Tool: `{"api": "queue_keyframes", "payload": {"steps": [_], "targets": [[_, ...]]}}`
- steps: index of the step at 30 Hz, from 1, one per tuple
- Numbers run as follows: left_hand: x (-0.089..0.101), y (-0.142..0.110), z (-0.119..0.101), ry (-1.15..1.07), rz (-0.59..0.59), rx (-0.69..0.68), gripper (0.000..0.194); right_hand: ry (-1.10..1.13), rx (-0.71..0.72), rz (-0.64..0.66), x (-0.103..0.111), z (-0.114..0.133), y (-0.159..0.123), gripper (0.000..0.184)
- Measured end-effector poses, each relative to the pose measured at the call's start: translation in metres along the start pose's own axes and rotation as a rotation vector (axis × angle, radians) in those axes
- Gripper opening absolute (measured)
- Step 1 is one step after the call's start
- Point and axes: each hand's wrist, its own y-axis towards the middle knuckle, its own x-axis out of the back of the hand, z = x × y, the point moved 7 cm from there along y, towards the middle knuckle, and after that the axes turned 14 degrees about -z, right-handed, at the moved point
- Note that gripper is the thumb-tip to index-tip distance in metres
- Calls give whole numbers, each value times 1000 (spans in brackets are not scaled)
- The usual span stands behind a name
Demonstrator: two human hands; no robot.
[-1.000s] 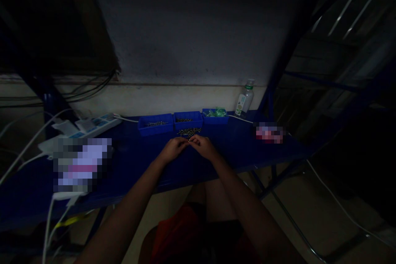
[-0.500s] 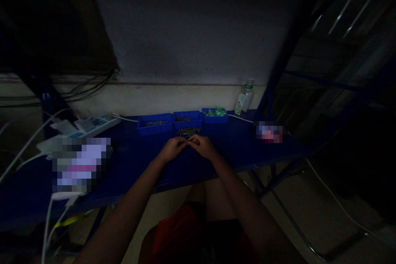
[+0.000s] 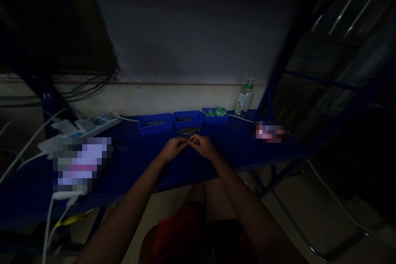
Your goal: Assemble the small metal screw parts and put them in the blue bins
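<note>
Both hands meet fingertip to fingertip low over the blue table (image 3: 130, 156). My left hand (image 3: 173, 148) is closed in a pinch, and so is my right hand (image 3: 201, 146). Something tiny sits between the fingertips, too small and dark to name. Just beyond the fingers lies a loose pile of small metal parts (image 3: 191, 131). Behind the pile stand a blue bin (image 3: 155, 127) with thin silvery pieces, a middle blue bin (image 3: 187, 123) with small brassy pieces, and a right blue bin (image 3: 214, 119) with green plastic film in it.
A clear bottle (image 3: 244, 98) with a green-banded neck stands at the back right against the wall. On the left lie a white power strip (image 3: 102, 122) with plugs and a blurred-out device (image 3: 82, 165). Another blurred item (image 3: 269, 132) is at the right. White cables trail off both ends.
</note>
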Motion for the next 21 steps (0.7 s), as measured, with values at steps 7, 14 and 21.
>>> {"api": "queue_keyframes", "payload": {"steps": [7,14,21], "targets": [[1,0,-4,-1,10,-10,30,3,-9,4,-1,-2,0,21],[-1,1,0,53,15,-29,25,-5,-38,24,-4,-6,-1,24],[4,0,-2,34,-26,-26,27,-36,-16,-30,1,-7,2,20]]}}
